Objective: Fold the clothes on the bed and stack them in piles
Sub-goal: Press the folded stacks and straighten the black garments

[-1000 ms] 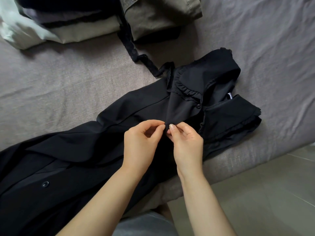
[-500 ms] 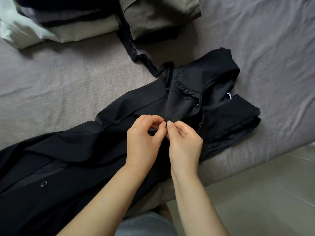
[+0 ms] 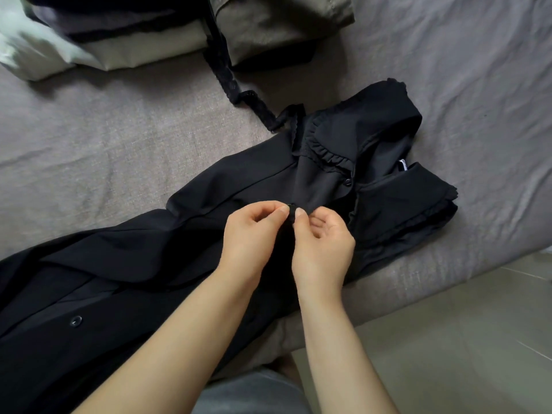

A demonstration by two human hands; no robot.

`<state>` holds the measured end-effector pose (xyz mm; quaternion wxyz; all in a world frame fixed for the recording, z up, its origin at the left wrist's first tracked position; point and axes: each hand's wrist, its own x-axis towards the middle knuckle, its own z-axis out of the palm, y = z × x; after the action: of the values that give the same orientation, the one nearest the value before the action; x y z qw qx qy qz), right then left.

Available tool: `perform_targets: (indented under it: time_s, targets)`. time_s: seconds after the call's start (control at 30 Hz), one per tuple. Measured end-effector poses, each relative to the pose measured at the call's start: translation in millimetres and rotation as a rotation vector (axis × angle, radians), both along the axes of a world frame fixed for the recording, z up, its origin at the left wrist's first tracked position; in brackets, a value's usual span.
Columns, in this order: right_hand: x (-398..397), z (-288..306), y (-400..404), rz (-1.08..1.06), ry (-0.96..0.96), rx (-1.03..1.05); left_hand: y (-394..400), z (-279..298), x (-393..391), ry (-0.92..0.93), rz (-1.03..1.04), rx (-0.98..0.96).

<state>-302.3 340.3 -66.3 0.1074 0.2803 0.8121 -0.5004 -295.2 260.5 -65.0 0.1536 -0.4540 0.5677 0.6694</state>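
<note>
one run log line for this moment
step: buttoning | item: black dress on bed | left hand: pinches placket | right hand: pinches placket | folded piles: behind

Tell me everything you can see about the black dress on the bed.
The black dress looks like smooth matte woven cloth, lying unfolded and slantwise on the grey bed sheet, collar end to the right. It has a ruffled collar, small dark buttons down the front, and a black lace tie trailing toward the folded piles. The left hand and right hand pinch its front placket at a button.
</note>
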Motion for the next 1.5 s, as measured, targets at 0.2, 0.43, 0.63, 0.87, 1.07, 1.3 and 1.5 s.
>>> perform_targets:
  time_s: [0.2, 0.43, 0.63, 0.87, 1.07, 1.3, 1.5]
  targets:
    - [-4, -18, 9, 0.247, 0.242, 0.135, -28, -7, -16, -0.057, -0.185, 0.173]
    - [28, -23, 18, 0.184, 0.066, -0.045, -51, -30, 24, 0.308, -0.455, -0.677]
    - [60, -43, 2, 0.600, -0.113, 0.140, -35, -60, 62, 0.344, -0.828, -0.878]
    - [37, -48, -10, 0.575, -0.348, 0.348, -35, -64, 52, 0.226, -0.714, -0.901]
    - [45, -37, 6, 0.204, -0.403, -0.254, -33, -44, 42, 0.201, -0.470, -0.593]
    - [63, -45, 9, 0.102, -0.506, -0.285, -61, -33, 100, 0.129, -0.801, -0.921]
    - [87, -51, -15, 0.369, -0.566, -0.141, -50, -41, 112, 0.088, -0.734, -1.056]
